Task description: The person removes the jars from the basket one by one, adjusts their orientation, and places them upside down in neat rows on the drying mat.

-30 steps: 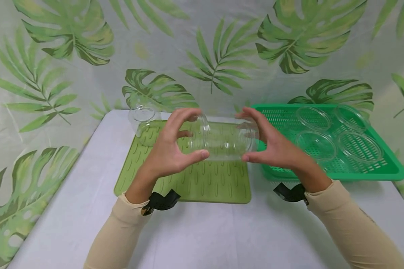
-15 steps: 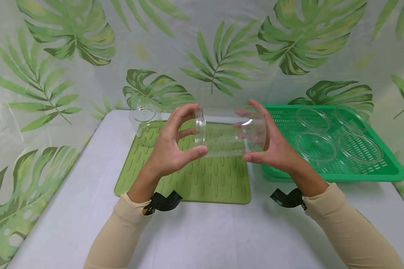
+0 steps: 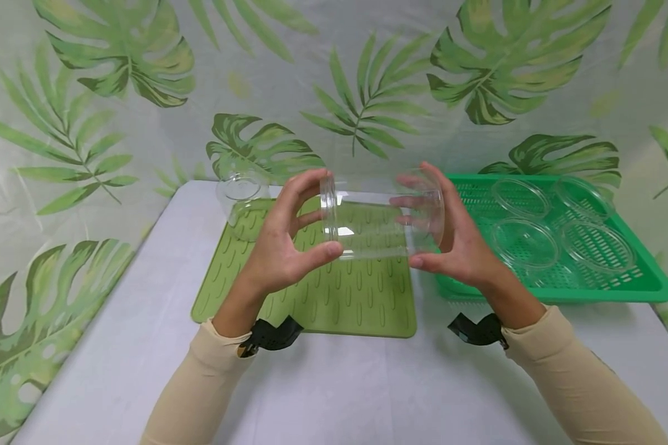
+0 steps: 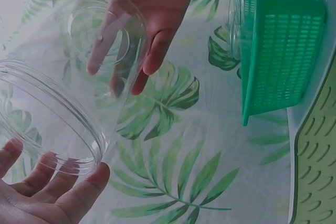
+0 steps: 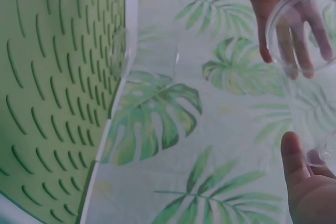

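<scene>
Between both hands a clear plastic jar (image 3: 373,216) lies sideways in the air above the green mat (image 3: 334,303). Its threaded mouth points left and its round base points right. My left hand (image 3: 286,241) grips the mouth rim, thumb below and fingers above; the left wrist view shows those fingertips on the threads. My right hand (image 3: 456,241) holds the base end, with its fingers seen through the clear wall. In the right wrist view the jar (image 5: 310,98) shows no lid on its mouth. A second clear jar (image 3: 242,204) stands upside down at the mat's back left corner.
A green plastic basket (image 3: 556,293) stands at the right, holding several clear round jars or lids (image 3: 526,242). A white cloth (image 3: 339,389) covers the table, and a leaf-print curtain (image 3: 367,80) hangs right behind it.
The jar has turned about its long axis and shifted slightly right and up. My right hand has slid around the base, fingers now spread behind it. The left hand keeps its hold.
</scene>
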Tool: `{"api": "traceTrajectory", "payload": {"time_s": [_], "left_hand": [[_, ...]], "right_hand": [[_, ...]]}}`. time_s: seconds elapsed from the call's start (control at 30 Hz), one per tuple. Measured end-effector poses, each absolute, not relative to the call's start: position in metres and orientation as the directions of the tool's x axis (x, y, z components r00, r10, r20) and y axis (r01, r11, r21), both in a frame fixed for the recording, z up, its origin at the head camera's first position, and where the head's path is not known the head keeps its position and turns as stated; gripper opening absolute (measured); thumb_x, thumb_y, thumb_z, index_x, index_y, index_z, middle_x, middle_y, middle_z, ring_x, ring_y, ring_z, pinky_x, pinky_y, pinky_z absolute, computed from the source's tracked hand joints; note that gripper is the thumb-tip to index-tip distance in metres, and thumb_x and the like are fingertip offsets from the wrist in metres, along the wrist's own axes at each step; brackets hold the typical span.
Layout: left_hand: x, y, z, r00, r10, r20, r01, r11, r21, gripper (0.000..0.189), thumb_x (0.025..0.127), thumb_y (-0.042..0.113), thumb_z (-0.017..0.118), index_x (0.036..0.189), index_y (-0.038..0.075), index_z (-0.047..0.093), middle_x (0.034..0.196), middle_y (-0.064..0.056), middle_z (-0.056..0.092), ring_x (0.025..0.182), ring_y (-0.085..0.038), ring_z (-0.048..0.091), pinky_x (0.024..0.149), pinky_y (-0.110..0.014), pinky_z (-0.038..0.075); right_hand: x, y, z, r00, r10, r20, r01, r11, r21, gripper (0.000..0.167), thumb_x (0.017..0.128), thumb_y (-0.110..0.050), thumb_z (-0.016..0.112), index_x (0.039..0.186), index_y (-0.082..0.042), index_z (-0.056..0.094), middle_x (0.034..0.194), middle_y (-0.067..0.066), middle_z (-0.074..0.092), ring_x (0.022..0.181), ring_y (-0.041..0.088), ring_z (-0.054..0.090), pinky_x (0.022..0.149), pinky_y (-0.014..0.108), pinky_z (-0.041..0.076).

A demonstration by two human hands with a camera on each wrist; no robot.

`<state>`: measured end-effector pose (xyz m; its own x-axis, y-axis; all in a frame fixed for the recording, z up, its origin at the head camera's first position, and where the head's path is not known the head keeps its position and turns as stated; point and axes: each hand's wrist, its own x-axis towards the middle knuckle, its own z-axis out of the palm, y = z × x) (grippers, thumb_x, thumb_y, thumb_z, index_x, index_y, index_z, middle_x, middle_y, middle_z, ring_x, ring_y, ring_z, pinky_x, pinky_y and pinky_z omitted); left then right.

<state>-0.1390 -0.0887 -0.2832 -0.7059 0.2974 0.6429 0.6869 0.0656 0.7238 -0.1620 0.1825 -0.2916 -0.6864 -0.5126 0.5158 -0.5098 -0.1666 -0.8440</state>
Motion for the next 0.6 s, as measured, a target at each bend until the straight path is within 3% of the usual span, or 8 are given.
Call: {"api": "traceTrajectory", "payload": {"time_s": [0.07,0.6], "left_hand": [[-0.1382,-0.0884,-0.2837,-0.702,0.298,0.647,0.691,0.06,0.721,0.101,0.081,0.064,0.07,0.147,-0.004,0.035,0.15,-0.019,0.04,0.138,-0.029,0.046,0.103,-0.047,0.053],[-0.1334,-0.0905,-0.2899,-0.692,0.304,0.655,0.692,0.018,0.722,0.103,0.082,0.062,0.07,0.147,-0.008,0.031,0.151,-0.023,0.04,0.14,-0.032,0.045,0.103,-0.049,0.052]], "right_hand": [[-0.1618,0.1826,-0.291,-0.684,-0.507,0.525,-0.515,-0.174,-0.839,0.107,0.079,-0.022,0.085,0.159,-0.016,0.014,0.155,0.027,0.026,0.136,0.027,0.049,0.109,0.029,0.047],[-0.156,0.1848,-0.2855,-0.669,-0.487,0.562,-0.531,-0.215,-0.819,0.103,0.077,-0.026,0.086,0.157,-0.013,0.022,0.15,0.013,0.04,0.131,0.024,0.048,0.106,0.03,0.049]]}}
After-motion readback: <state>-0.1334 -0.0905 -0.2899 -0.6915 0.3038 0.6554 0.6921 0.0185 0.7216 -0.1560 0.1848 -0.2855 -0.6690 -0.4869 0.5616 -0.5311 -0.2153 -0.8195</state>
